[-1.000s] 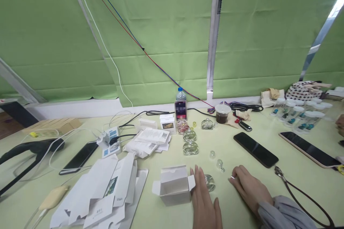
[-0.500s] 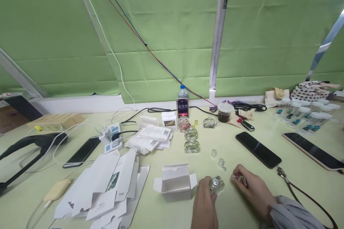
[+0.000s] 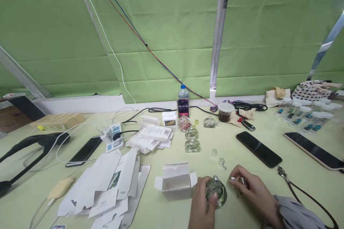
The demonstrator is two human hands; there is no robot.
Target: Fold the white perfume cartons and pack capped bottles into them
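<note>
My left hand (image 3: 202, 202) is wrapped round a clear, rounded glass perfume bottle (image 3: 219, 193) with a silvery neck, its broad face toward me just above the table. To its right, my right hand (image 3: 251, 186) pinches a small silvery piece (image 3: 232, 178), whose kind I cannot make out; the curled fingers hide part of it. An open white box (image 3: 177, 195) with flaps spread stands left of my left hand. Beyond the hands lie small clear caps (image 3: 214, 152). Farther back, two similar bottles (image 3: 192, 145) stand in a row, with another bottle (image 3: 209, 122) behind them.
Flattened white cartons (image 3: 107, 189) cover the left front. A power strip (image 3: 114, 137) with cables, a phone (image 3: 84, 151) and a black headset-like frame (image 3: 40, 143) lie left. Two phones (image 3: 258, 149), a strap (image 3: 298, 196) and lidded clear tubes (image 3: 317, 121) are right.
My left hand has tipped the perfume bottle, so its broad face shows now instead of its top. My right hand has shifted slightly left, and more of the silvery piece shows.
</note>
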